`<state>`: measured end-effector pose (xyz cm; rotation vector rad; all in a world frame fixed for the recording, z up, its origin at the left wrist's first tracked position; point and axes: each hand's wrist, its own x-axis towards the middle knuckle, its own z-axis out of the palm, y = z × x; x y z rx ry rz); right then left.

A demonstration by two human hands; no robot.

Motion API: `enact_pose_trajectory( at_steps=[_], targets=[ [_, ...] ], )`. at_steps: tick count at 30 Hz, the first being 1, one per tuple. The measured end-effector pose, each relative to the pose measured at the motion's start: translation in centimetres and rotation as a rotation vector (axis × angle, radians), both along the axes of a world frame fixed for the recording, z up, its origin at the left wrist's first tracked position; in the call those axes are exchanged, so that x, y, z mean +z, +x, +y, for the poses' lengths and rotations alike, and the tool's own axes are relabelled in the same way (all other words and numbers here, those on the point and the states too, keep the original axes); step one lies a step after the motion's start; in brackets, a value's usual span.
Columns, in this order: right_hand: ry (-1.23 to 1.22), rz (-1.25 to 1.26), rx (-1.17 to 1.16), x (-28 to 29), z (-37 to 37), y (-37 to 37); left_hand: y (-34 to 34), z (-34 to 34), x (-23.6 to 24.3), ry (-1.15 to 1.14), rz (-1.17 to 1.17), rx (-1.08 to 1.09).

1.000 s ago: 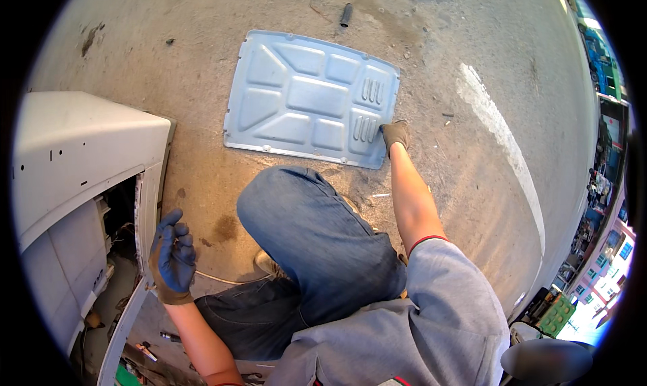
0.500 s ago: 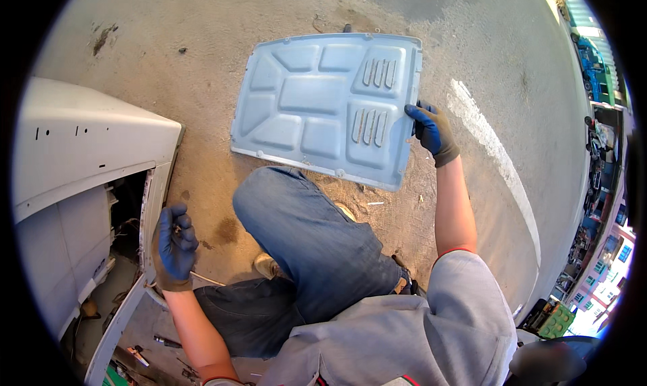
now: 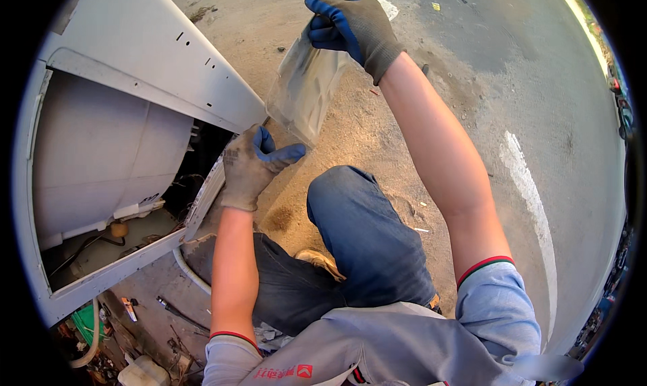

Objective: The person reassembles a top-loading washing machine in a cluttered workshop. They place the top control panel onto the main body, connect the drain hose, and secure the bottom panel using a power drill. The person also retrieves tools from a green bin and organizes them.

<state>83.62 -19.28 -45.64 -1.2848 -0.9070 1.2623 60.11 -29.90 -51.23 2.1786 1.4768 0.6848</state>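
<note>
Blue-gloved right fingers (image 3: 333, 15) closed on one panel (image 3: 304, 93); left fingers (image 3: 288, 154) bent, grip unclear.

Outdoor work yard: conc. ground (image 3: 573, 130), wht. stripe (image 3: 526, 175), 1 open metal cabinet (image 3: 155, 42)

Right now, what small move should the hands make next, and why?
Probably firm up the left hand on the panel's near lower corner. Its fingertips are right at that corner, though whether they grip it is unclear. The right hand holds the panel higher up, and the panel is tilted beside the open cabinet, so a second hold might steady it.
</note>
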Motion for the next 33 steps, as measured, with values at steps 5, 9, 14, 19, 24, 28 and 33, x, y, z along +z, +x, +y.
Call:
enact_pose_trajectory(
  at_steps=[5, 9, 14, 19, 24, 28, 33],
  targets=[
    [-0.023, -0.003, 0.074, 1.3, 0.8, -2.2, 1.8, 2.2, -0.6, 0.187, -0.073, 0.133],
    [-0.054, 0.064, 0.023, 0.7, 0.8, 0.2, 2.0, 3.5, -1.4, 0.234, -0.088, 0.058],
    [-0.182, 0.337, -0.074, -5.9, -2.0, 5.7, 1.1, 3.9, -1.7, 0.267, -0.090, 0.003],
    [-0.270, 0.188, -0.076, -9.8, -5.6, 5.3, 0.4, 2.9, -0.3, 0.398, -0.150, -0.083],
    [0.144, -0.324, -0.016, -8.2, -2.3, 7.2, -2.5, -1.9, 5.4, 0.614, -0.101, -0.087],
    [0.188, -0.105, 0.390, -4.8, 0.9, 7.0, -5.8, -5.6, 8.2, 0.464, -0.210, -0.022],
    [0.168, -0.099, 0.560, -1.4, 1.1, 1.5, -12.0, -11.0, 11.2, 0.357, -0.265, 0.293]
  ],
)
